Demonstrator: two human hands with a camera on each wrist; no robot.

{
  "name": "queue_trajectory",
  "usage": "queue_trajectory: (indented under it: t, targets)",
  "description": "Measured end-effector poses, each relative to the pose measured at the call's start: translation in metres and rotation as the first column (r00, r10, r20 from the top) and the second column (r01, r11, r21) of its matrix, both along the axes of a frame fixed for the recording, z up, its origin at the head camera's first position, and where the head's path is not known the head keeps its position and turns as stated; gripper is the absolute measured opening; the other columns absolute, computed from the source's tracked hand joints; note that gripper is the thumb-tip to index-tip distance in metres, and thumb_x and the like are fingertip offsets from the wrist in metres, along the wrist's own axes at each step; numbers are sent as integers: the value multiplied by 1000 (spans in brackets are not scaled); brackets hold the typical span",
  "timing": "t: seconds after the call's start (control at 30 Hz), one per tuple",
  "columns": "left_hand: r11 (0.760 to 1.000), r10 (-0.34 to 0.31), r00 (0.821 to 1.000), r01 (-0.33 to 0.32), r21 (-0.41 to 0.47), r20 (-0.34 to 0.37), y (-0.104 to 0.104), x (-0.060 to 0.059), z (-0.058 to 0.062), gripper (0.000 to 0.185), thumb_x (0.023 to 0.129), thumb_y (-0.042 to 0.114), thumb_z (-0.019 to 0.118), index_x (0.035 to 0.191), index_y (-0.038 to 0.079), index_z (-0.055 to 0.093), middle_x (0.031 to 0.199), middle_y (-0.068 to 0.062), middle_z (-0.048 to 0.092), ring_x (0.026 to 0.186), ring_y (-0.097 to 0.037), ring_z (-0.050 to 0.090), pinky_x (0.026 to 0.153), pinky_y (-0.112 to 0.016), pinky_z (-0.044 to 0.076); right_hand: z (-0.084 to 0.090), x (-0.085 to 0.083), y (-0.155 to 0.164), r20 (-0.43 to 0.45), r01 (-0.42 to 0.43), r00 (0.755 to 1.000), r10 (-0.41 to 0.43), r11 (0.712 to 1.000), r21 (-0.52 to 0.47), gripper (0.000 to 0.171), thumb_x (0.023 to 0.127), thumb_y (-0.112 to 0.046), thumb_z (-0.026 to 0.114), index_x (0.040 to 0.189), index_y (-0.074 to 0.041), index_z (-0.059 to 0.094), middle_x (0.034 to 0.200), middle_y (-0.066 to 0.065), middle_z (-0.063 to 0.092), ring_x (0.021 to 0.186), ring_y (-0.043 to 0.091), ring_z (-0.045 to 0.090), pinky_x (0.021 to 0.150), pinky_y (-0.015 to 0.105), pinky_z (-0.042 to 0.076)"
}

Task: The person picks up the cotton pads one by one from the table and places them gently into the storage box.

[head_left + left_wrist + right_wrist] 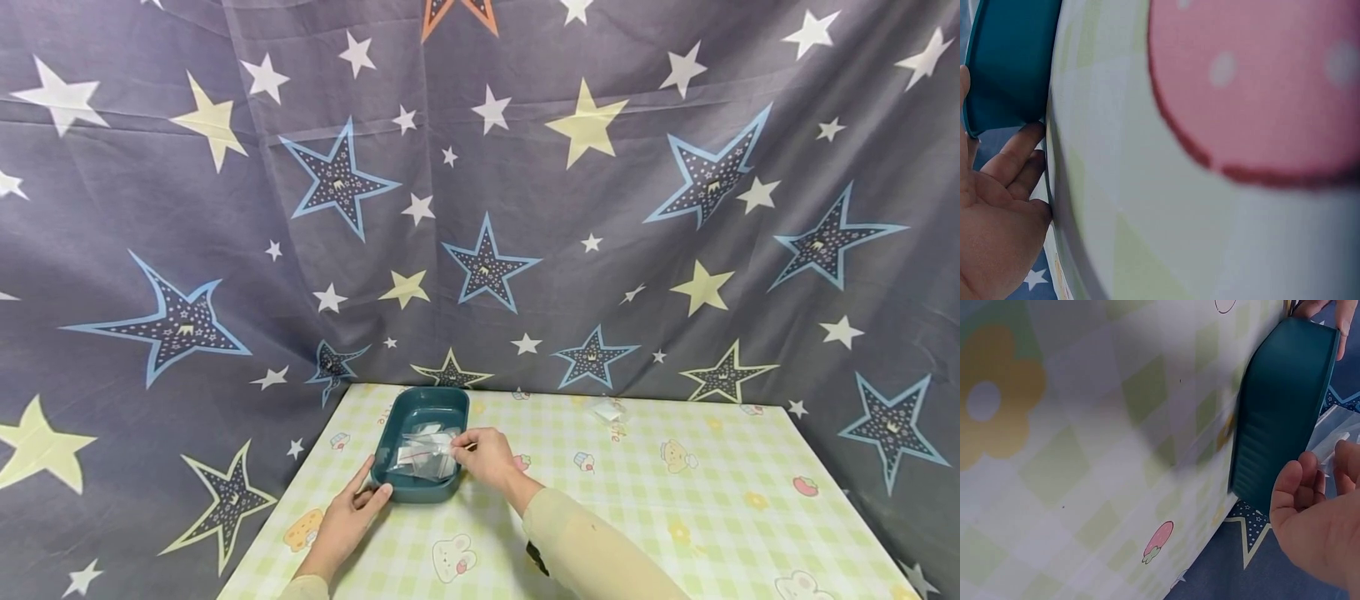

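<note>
- A teal tray [424,408] is seen standing on the worktop [675,500], towards its far left corner, on a green checked cloth printed with cartoon figures.
- Clear plastic bags [423,454] are piled inside the tray, filling its near half.
- The left hand [347,518] is laid against the tray's near left corner, with the fingers relaxed and fairly straight and the thumb resting along the near rim; nothing is gripped.
- In the left wrist view those fingers [1013,164] are shown touching the tray's outer wall, just at the worktop edge.
- The right hand [483,454] is held at the tray's right rim, and the top bag is pinched between thumb and fingertips.
- From the right wrist view the pinch is only partly shown; the bag's edge appears to be caught at the fingertips [1300,481].
- A further small clear bag [606,410] is left lying well apart, near the worktop's far edge.
- A star-printed grey cloth [525,167] is hung behind and to both sides.
</note>
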State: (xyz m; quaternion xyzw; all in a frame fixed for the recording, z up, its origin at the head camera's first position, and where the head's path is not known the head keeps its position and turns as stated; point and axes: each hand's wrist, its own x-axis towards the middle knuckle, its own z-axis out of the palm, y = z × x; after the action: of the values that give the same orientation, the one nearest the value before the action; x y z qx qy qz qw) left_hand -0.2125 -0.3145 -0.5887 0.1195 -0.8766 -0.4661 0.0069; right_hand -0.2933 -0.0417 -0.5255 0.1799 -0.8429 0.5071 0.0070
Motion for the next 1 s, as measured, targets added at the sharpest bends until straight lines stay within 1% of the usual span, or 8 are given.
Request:
queue_trajectory:
  t: [0.2,0.4,0.6,0.7,0.8,1.0]
  targets:
    - [1000,-9,1000,9,-2,-2,0,3,0,90,98,71,62,172,36,25,159,-27,51,148,-42,53,118,-62,48,0,1,-1,11,-13,1000,13,1000,-6,4,94,-7,80,96,-5,83,100,10,81,82,12,70,64,20,55]
    - [1000,-9,1000,9,-2,0,1,3,1,90,98,72,63,172,37,25,158,-27,52,147,-42,54,117,-62,48,0,2,-3,21,-30,999,30,1000,-6,6,94,-5,79,97,-5,84,101,10,80,81,10,68,63,20,54]
    - [1000,-14,1000,14,3,-5,0,3,1,90,98,71,63,172,36,26,158,-27,53,148,-42,52,118,-62,48,0,4,-2,21,-58,998,57,998,16,11,94,-5,79,103,-4,84,102,9,81,80,8,66,64,18,53]
    - [1000,-15,1000,15,2,-5,0,3,1,89,98,71,63,172,37,26,158,-27,53,149,-42,52,118,-62,48,0,5,-2,15,-75,997,75,997,28,13,94,-7,79,106,-3,84,101,8,81,79,6,64,66,18,53]
    - [1000,-15,1000,15,0,-6,0,3,1,89,98,71,63,171,38,25,158,-27,53,148,-42,53,117,-61,49,0,5,-2,19,-85,996,84,996,36,13,94,-8,79,105,-3,84,99,7,81,79,6,62,67,18,52]
    - [1000,-9,1000,9,1,-11,1,3,1,89,98,70,64,172,36,26,157,-28,53,146,-42,55,116,-59,51,-1,6,-2,28,-81,996,80,996,33,13,94,-8,80,104,-4,84,99,7,81,79,8,62,65,18,51]
